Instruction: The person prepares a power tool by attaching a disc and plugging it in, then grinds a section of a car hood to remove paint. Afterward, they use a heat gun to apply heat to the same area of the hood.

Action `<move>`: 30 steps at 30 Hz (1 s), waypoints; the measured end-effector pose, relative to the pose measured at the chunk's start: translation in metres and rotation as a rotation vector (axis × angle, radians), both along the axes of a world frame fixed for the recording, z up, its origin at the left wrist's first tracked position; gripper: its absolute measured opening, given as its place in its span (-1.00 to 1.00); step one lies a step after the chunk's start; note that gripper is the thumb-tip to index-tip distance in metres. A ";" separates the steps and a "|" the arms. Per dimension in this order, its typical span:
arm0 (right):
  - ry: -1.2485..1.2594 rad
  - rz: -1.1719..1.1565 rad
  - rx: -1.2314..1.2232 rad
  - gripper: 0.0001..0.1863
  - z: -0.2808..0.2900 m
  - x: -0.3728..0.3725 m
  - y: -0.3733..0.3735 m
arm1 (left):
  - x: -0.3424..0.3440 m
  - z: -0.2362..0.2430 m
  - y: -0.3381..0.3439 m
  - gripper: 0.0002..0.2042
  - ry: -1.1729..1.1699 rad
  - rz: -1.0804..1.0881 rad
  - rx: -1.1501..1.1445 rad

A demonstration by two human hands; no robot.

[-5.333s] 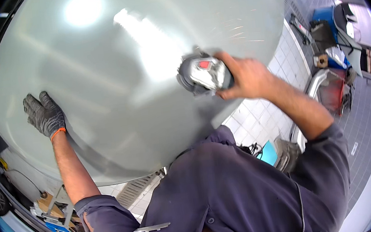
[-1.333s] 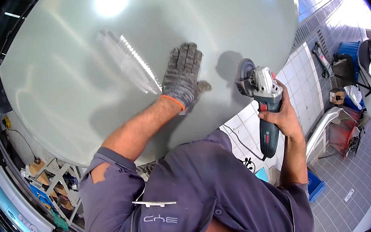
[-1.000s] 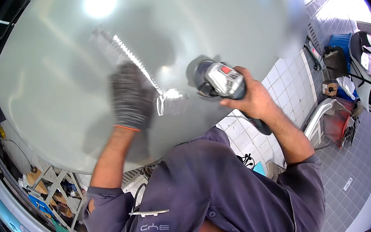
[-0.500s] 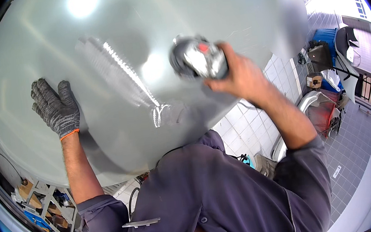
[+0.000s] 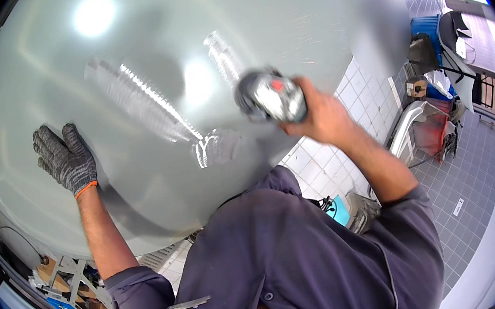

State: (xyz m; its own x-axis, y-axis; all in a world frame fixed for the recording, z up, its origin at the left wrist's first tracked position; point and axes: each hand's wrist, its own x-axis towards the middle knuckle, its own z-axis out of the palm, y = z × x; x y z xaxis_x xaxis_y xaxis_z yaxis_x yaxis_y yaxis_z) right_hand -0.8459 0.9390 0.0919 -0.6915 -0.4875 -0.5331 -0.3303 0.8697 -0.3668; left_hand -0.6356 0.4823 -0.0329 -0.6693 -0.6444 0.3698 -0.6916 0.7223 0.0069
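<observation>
Hands first: the gloved left hand (image 5: pixel 64 158) lies flat, fingers spread, on the pale grey-green car panel (image 5: pixel 143 62). Bare right hand (image 5: pixel 321 116) is closed around a power polisher (image 5: pixel 269 95), its head against the panel, well apart from the left hand. Scuffed streaks (image 5: pixel 142 102) run between both hands.

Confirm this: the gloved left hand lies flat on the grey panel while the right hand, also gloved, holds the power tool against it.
One detail is wrong. The right hand is bare, not gloved; only the left hand wears a grey knit glove. The head view shows it. The rest stands: the left hand lies flat on the grey panel while the right holds the power tool against it.
</observation>
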 end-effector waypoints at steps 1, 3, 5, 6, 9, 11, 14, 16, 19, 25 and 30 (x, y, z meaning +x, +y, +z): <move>-0.096 0.005 0.019 -0.02 0.001 0.013 0.021 | 0.000 -0.001 0.000 -0.27 0.002 0.000 0.020; -0.108 0.030 -0.018 -0.04 -0.004 0.019 0.037 | -0.005 0.000 0.003 -0.24 0.014 0.009 0.048; -0.044 0.022 -0.001 -0.03 -0.002 0.011 0.021 | 0.001 0.000 0.000 -0.24 0.012 -0.002 0.039; 0.014 0.023 0.027 -0.02 -0.001 -0.001 0.004 | 0.000 -0.002 0.001 -0.24 0.018 -0.006 0.040; 0.055 0.056 0.058 -0.10 0.007 -0.006 -0.003 | 0.002 0.001 0.000 -0.24 -0.014 0.010 0.051; -0.012 0.202 -0.063 -0.05 0.005 0.008 0.014 | 0.000 0.000 0.001 -0.25 0.004 0.008 0.026; -0.046 0.215 -0.072 -0.07 0.006 0.007 -0.014 | 0.002 0.000 0.001 -0.26 -0.004 -0.002 0.040; 0.059 0.157 -0.059 -0.09 0.004 -0.021 -0.042 | 0.003 0.001 0.000 -0.26 0.004 0.000 0.053; 0.145 0.226 -0.015 -0.11 0.001 -0.034 -0.041 | 0.000 0.000 -0.003 -0.27 0.010 0.009 0.045; 0.121 0.247 -0.087 -0.09 0.007 -0.054 -0.078 | 0.002 0.009 0.007 -0.29 -0.065 0.059 0.113; 0.003 0.351 0.023 -0.15 0.026 -0.042 -0.063 | 0.001 0.007 0.001 -0.30 -0.025 0.044 0.047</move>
State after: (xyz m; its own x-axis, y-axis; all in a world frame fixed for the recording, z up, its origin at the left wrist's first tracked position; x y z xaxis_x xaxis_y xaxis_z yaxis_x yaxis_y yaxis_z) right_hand -0.8876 0.8755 0.1175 -0.4853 -0.6838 -0.5448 -0.6122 0.7107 -0.3467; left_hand -0.6345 0.4832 -0.0258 -0.6485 -0.6899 0.3217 -0.7233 0.6902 0.0221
